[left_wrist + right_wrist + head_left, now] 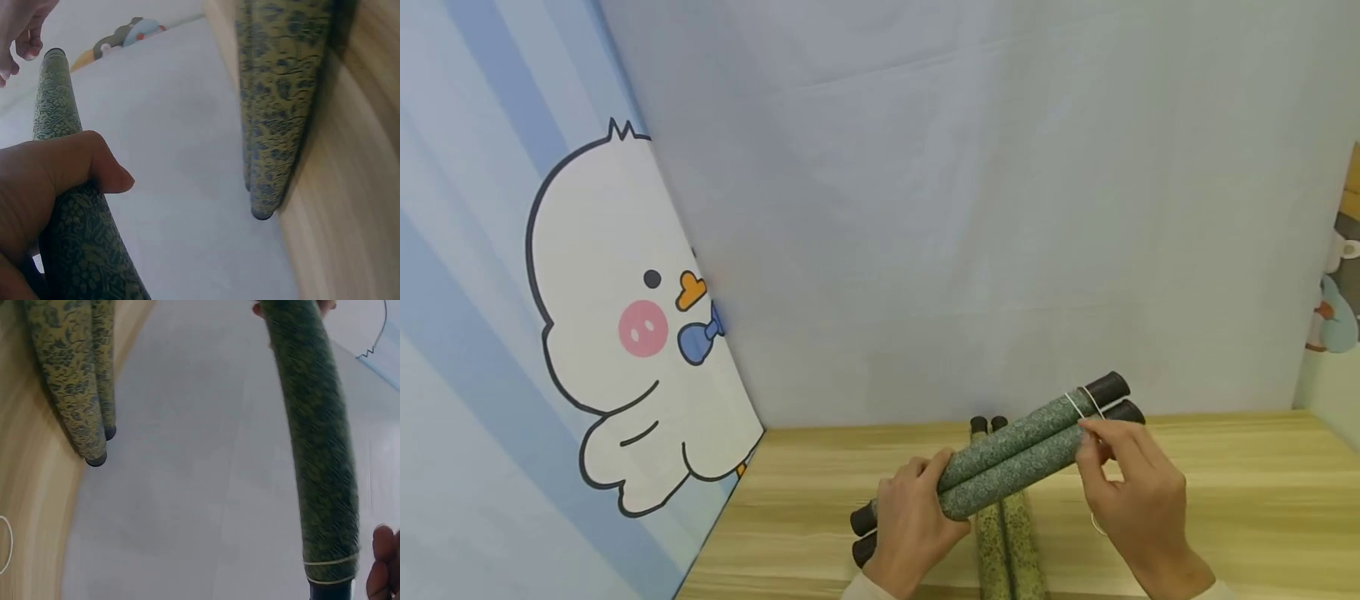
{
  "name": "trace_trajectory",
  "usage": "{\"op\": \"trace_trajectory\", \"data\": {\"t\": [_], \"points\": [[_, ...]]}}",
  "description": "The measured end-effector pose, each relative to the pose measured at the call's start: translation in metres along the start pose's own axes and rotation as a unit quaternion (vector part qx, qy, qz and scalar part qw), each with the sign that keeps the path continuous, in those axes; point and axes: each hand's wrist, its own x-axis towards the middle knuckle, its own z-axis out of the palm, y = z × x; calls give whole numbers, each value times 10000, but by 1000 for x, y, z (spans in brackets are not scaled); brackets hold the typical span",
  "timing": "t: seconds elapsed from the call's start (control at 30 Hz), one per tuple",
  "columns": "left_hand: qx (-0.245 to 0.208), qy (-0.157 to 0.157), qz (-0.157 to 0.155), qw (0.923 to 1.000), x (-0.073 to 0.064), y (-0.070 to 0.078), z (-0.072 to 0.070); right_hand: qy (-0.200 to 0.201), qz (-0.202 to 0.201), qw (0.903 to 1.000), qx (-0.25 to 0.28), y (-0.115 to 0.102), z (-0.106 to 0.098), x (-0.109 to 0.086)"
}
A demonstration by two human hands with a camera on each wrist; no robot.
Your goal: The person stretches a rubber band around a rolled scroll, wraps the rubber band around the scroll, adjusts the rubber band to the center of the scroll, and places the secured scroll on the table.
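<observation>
A green patterned scroll (1011, 458), rolled from both sides into two parallel rolls with black end knobs, is held up at a slant. My left hand (913, 517) grips it near its lower left end, the thumb (111, 172) lying across the roll in the left wrist view. Around the upper right end runs a thin white string (1093, 402), seen as two turns in the right wrist view. The fingers of my right hand (1138, 492) pinch this string beside the roll. A loose loop of string hangs below that hand.
Beneath the held scroll, a yellow-green patterned double-rolled scroll (992, 550) with black knobs lies lengthwise on the wooden table (797, 500). A pale grey cloth (962, 208) stands behind the table. To the left is a blue panel with a white cartoon bird (595, 250).
</observation>
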Motion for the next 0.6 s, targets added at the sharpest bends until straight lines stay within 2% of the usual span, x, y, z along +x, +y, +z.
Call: {"op": "trace_trajectory", "data": {"t": [0.07,0.13,0.17,0.23,0.3,0.4,0.47,0.6], "points": [[338,270,191,9989,-3,-3,1,-581,403,9970,-310,5,-6,4],[555,478,309,9968,-5,-7,2,-1386,1086,9820,-684,8,-11,9],[638,559,349,9958,-5,-8,2,-1817,1378,9698,-868,9,-13,11],[754,679,416,9940,-6,-10,1,-2714,1861,9377,-1114,10,-18,14],[846,682,474,9929,-6,-12,0,-3293,2211,9107,-1152,11,-21,17],[892,528,493,9934,-6,-12,0,-3747,2465,8867,-1123,13,-25,20],[887,373,457,9943,-6,-11,1,-3863,2548,8792,-1138,14,-26,21],[891,206,473,9947,-6,-13,3,-4080,2912,8576,-1151,20,-28,21]]}}
